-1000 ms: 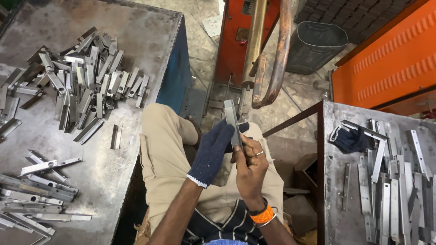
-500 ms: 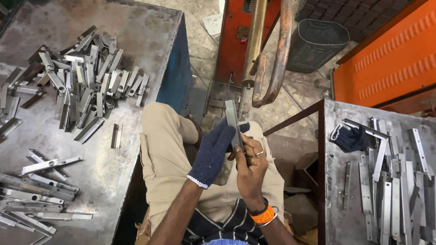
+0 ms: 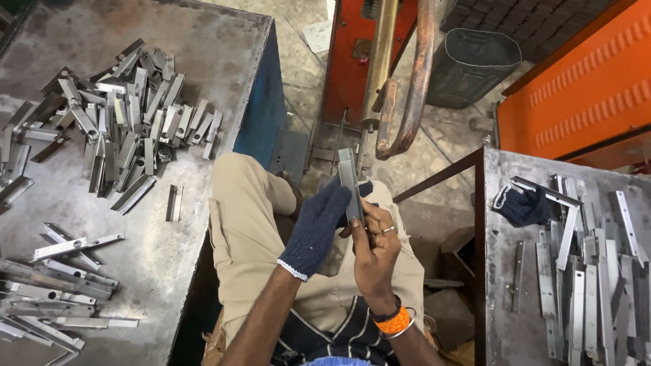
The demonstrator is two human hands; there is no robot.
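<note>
Little has changed over the last second: the flat grey metal strip point(image 3: 350, 184) stays upright between the two hands above the person's lap, and both hands keep the same pose, so the piece is still being steadied in front of the orange-red machine with its brass-coloured vertical rod point(image 3: 377, 64) rather than moved anywhere.

The left hand point(image 3: 319, 227), in a dark blue knitted glove, has its fingers curled round the strip's lower part from the left side. The bare right hand point(image 3: 374, 251) (a ring on one finger, an orange band at the wrist) pinches the strip's lower edge, thumb and fingertips drawn close together.

On the grey steel table at the left, a loose heap of short metal pieces point(image 3: 122, 118) lies toward its far edge. The steel table at the right carries long flat strips point(image 3: 590, 271) and a spare dark blue glove point(image 3: 522, 203) near its far-left corner.
</note>
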